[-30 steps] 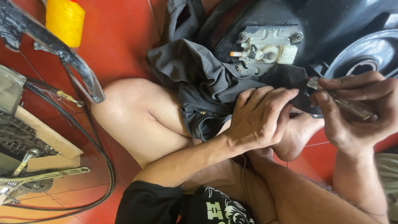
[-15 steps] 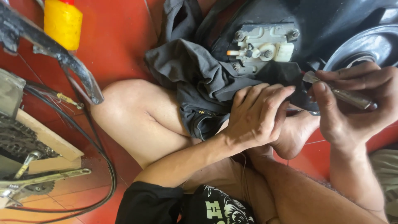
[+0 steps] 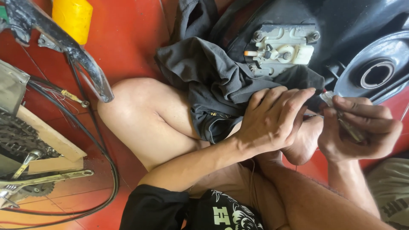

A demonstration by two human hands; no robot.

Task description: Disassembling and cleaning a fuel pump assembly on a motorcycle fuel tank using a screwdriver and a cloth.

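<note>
Your right hand (image 3: 360,132) pinches a thin silvery metal tool (image 3: 343,117) between curled fingers. Just beside it, your left hand (image 3: 272,121) rests, fingers together, on crumpled dark grey cloth (image 3: 213,81); beyond sits a grey metal carburettor-like part (image 3: 283,44).

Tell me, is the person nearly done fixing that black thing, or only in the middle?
Only in the middle, it seems. Done: the black tank lies upturned with its grey metal fitting exposed, a dark cloth beside it. In hand: the right hand grips a thin metal tool, and the left hand rests on the cloth. Left: wrenches and cables lie out on the red floor.
</note>
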